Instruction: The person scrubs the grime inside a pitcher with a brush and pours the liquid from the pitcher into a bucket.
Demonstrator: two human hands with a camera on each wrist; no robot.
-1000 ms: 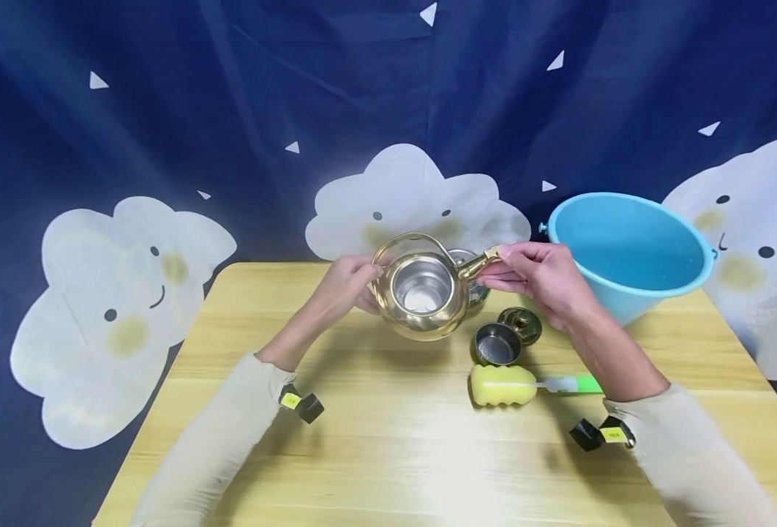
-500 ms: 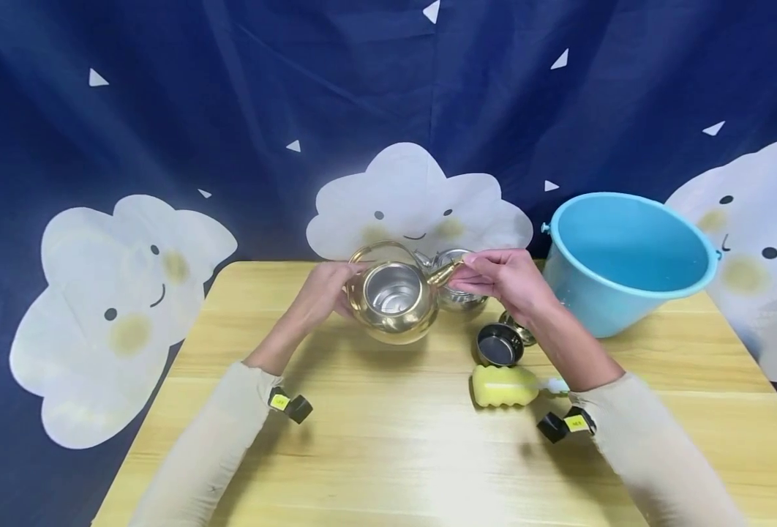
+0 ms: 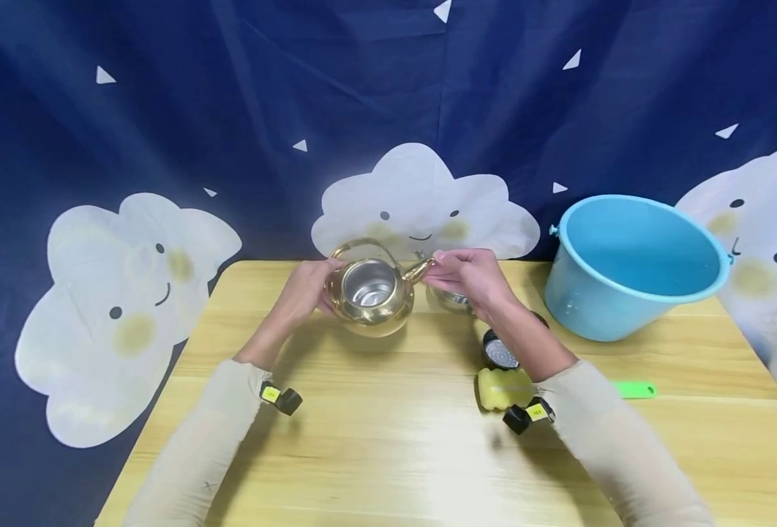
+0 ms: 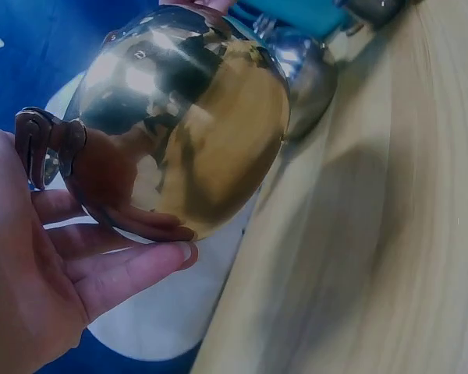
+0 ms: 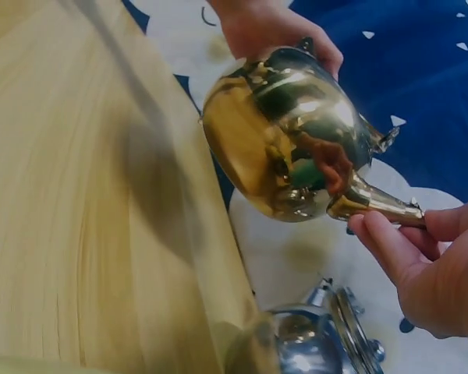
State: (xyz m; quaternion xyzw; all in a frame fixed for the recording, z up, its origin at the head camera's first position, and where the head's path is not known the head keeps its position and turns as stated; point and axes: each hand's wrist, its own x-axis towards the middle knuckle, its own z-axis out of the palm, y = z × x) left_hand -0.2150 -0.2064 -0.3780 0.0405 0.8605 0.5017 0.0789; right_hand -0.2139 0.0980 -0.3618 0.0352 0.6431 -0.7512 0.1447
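Observation:
A shiny gold teapot (image 3: pixel 372 311), without a lid and with its silver inside showing, is held up over the table. My left hand (image 3: pixel 304 294) grips its left side by the handle's base; in the left wrist view the fingers (image 4: pixel 132 273) curl under the body (image 4: pixel 179 132). With thumb and fingers, my right hand (image 3: pixel 473 278) pinches the tip of the spout (image 5: pixel 386 204), clearly seen in the right wrist view. Behind my right hand stands a silver teapot (image 5: pixel 304 343), mostly hidden in the head view.
A light blue bucket (image 3: pixel 599 293) stands at the back right. Near my right forearm are a small strainer cup (image 3: pixel 499 353) and a yellow sponge brush (image 3: pixel 503 388) with a green handle (image 3: pixel 635 389), partly covered by the arm. A dark blue cloud-print curtain (image 3: pixel 263 88) hangs behind the table (image 3: pixel 375 439).
Both hands have carried the gold teapot to the left, away from the bucket. My right forearm now covers part of the strainer cup and the brush. The hold on the teapot looks the same.

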